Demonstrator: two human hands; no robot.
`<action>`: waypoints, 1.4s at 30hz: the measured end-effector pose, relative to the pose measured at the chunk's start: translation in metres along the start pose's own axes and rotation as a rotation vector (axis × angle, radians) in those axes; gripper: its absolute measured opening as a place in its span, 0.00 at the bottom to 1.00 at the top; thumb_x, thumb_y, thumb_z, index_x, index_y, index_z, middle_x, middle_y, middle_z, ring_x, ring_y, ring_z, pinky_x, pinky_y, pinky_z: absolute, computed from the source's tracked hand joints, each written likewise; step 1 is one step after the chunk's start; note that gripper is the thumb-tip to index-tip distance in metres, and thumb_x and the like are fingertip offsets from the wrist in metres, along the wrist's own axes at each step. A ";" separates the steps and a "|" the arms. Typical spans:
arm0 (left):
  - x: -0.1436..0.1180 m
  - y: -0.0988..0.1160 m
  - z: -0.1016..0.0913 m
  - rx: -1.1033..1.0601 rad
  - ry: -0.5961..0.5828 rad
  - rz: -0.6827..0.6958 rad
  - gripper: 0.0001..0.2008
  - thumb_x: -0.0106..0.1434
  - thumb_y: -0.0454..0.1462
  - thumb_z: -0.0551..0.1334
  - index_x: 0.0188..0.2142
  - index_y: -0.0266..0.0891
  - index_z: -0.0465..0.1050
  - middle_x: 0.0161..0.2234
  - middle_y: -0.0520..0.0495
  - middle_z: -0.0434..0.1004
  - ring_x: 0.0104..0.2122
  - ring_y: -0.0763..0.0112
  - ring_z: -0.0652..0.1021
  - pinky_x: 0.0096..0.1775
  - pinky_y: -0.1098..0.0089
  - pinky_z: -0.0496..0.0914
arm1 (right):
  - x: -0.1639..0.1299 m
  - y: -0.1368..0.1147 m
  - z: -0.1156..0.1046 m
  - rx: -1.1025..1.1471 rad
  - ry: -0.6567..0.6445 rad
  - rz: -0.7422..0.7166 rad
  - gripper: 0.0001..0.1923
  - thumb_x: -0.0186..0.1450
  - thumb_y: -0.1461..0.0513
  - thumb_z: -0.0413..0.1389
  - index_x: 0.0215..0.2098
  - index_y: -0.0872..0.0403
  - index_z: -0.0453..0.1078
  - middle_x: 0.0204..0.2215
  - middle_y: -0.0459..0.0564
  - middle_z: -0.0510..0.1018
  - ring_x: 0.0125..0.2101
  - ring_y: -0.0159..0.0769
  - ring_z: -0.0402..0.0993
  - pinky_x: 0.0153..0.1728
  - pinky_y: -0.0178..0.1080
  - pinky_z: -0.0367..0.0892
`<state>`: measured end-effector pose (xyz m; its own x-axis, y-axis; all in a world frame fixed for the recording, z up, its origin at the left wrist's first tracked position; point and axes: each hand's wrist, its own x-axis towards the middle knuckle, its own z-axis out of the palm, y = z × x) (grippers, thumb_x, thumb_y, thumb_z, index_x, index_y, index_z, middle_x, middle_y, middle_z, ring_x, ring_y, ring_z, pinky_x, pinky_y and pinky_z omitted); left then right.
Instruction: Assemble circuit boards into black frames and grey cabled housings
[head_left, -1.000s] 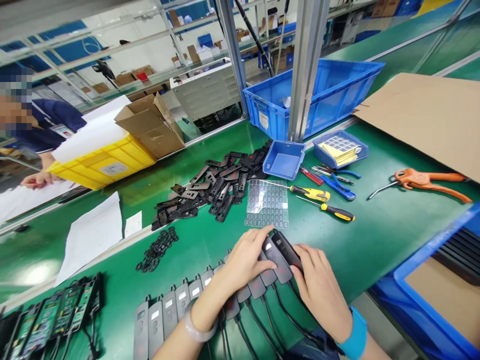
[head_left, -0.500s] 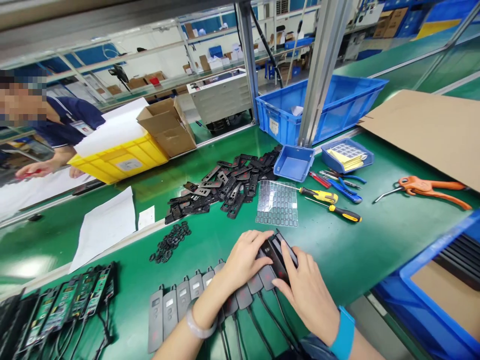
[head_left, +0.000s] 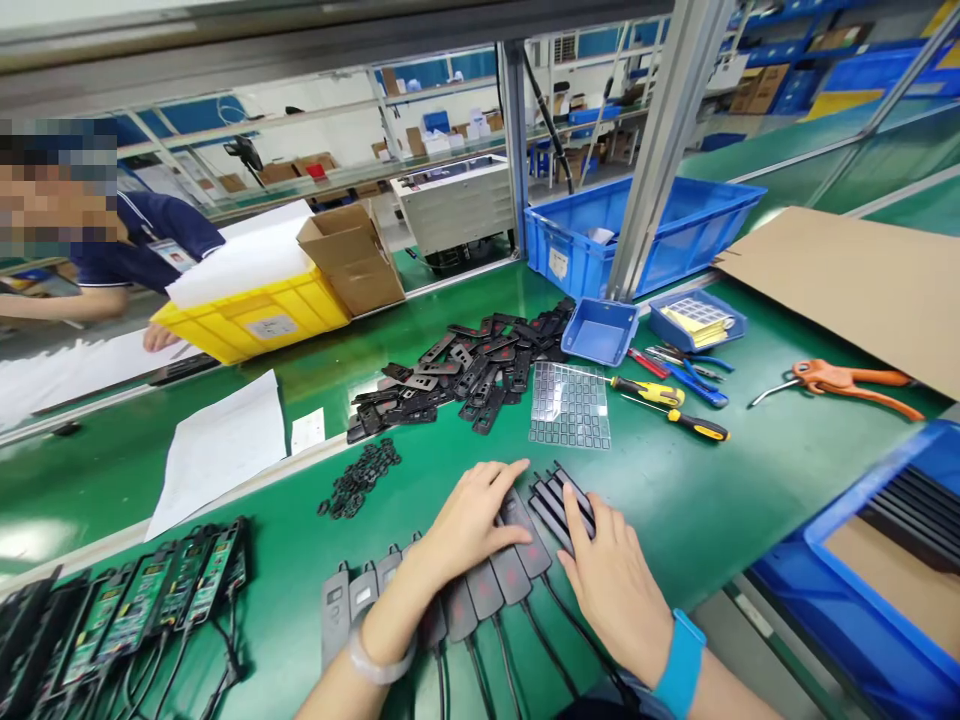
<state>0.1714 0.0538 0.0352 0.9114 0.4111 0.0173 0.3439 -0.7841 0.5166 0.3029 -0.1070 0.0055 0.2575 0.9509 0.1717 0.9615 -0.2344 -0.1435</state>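
Note:
My left hand [head_left: 469, 525] lies over a row of grey cabled devices [head_left: 491, 590], thumb and index finger spread apart. Its thumb reaches over the device at the row's right end [head_left: 525, 535]. My right hand [head_left: 611, 570] has its fingers around several slim dark housings [head_left: 551, 510], which stand on edge side by side to the right of the row. The palm hides their lower ends. Some of the grey devices show small display windows, and part of the row is hidden under my left forearm.
Open units with green circuit boards [head_left: 154, 600] lie at left. Further back are small black rings [head_left: 360, 478], a pile of dark covers [head_left: 480, 365] and a clear sticker sheet [head_left: 571, 405]. Screwdrivers [head_left: 697, 425] and orange-handled cutters [head_left: 840, 378] lie right. A co-worker [head_left: 135, 240] stands across the bench.
My left hand has come away from the dark housings and shifted left onto the grey devices. My right hand stays on the housings, now seen as several on edge. The view has shifted slightly.

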 end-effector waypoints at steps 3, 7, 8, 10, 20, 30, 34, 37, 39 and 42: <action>-0.008 -0.002 -0.003 -0.036 -0.053 0.001 0.38 0.53 0.40 0.70 0.60 0.40 0.55 0.45 0.44 0.69 0.44 0.60 0.70 0.47 0.59 0.66 | -0.001 -0.006 0.000 0.045 0.029 -0.022 0.45 0.62 0.51 0.59 0.66 0.63 0.41 0.52 0.70 0.58 0.45 0.55 0.60 0.39 0.51 0.67; -0.020 -0.003 -0.004 -0.019 0.021 0.034 0.36 0.57 0.43 0.67 0.60 0.41 0.54 0.45 0.43 0.68 0.44 0.60 0.69 0.47 0.57 0.66 | -0.003 -0.015 0.002 0.018 0.040 -0.005 0.43 0.63 0.56 0.58 0.66 0.63 0.39 0.52 0.70 0.58 0.47 0.56 0.60 0.41 0.51 0.66; -0.023 -0.004 -0.006 -0.002 0.012 0.031 0.36 0.58 0.43 0.67 0.61 0.41 0.53 0.47 0.42 0.68 0.46 0.59 0.69 0.48 0.56 0.66 | -0.004 -0.016 0.003 0.003 0.039 0.007 0.41 0.63 0.59 0.56 0.66 0.62 0.39 0.52 0.69 0.58 0.47 0.56 0.60 0.41 0.51 0.66; -0.030 -0.007 -0.010 0.003 -0.031 0.010 0.37 0.57 0.42 0.68 0.61 0.41 0.53 0.48 0.42 0.68 0.47 0.59 0.69 0.49 0.56 0.66 | -0.005 -0.018 0.004 -0.001 0.041 0.014 0.40 0.64 0.58 0.55 0.66 0.62 0.39 0.52 0.69 0.59 0.47 0.56 0.60 0.41 0.51 0.65; -0.054 -0.016 -0.017 0.021 -0.057 -0.006 0.35 0.56 0.39 0.69 0.59 0.42 0.57 0.50 0.42 0.67 0.48 0.59 0.69 0.49 0.57 0.66 | -0.011 -0.035 0.004 0.019 0.051 0.013 0.43 0.62 0.58 0.56 0.65 0.64 0.38 0.54 0.71 0.56 0.50 0.59 0.58 0.45 0.53 0.63; -0.057 -0.004 0.008 -0.162 0.009 0.036 0.49 0.53 0.52 0.67 0.65 0.40 0.43 0.57 0.34 0.57 0.56 0.51 0.63 0.54 0.51 0.63 | -0.021 -0.039 0.005 0.085 0.075 0.001 0.51 0.53 0.57 0.60 0.66 0.64 0.40 0.59 0.71 0.51 0.54 0.62 0.53 0.51 0.58 0.57; -0.043 -0.001 0.019 -0.480 -0.088 0.164 0.52 0.58 0.65 0.46 0.67 0.35 0.26 0.66 0.31 0.27 0.65 0.51 0.40 0.62 0.48 0.43 | -0.029 -0.030 -0.001 0.102 0.059 -0.064 0.48 0.53 0.60 0.57 0.67 0.63 0.41 0.62 0.69 0.46 0.58 0.64 0.46 0.54 0.62 0.50; -0.036 0.007 0.026 -0.612 -0.158 0.200 0.49 0.61 0.64 0.41 0.66 0.34 0.19 0.66 0.33 0.24 0.65 0.54 0.38 0.62 0.48 0.39 | -0.032 -0.027 -0.003 0.152 0.050 -0.006 0.50 0.51 0.59 0.57 0.67 0.62 0.42 0.61 0.69 0.46 0.57 0.63 0.47 0.53 0.61 0.52; -0.033 0.011 0.031 -0.772 -0.138 0.184 0.49 0.61 0.65 0.42 0.65 0.36 0.17 0.66 0.34 0.26 0.66 0.55 0.41 0.63 0.49 0.39 | -0.031 -0.026 -0.005 0.194 0.034 0.011 0.49 0.51 0.59 0.57 0.68 0.60 0.44 0.59 0.68 0.48 0.56 0.63 0.50 0.53 0.60 0.53; -0.029 0.009 0.031 -1.163 -0.097 0.089 0.47 0.60 0.66 0.38 0.66 0.40 0.22 0.67 0.35 0.31 0.65 0.56 0.48 0.62 0.49 0.43 | -0.025 -0.015 -0.014 0.328 -0.024 0.024 0.51 0.49 0.60 0.58 0.68 0.56 0.44 0.58 0.66 0.52 0.55 0.61 0.52 0.53 0.60 0.53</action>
<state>0.1552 0.0204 0.0130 0.9525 0.2999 0.0535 -0.0903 0.1103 0.9898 0.2836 -0.1302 0.0167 0.2732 0.9514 0.1421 0.8719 -0.1825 -0.4545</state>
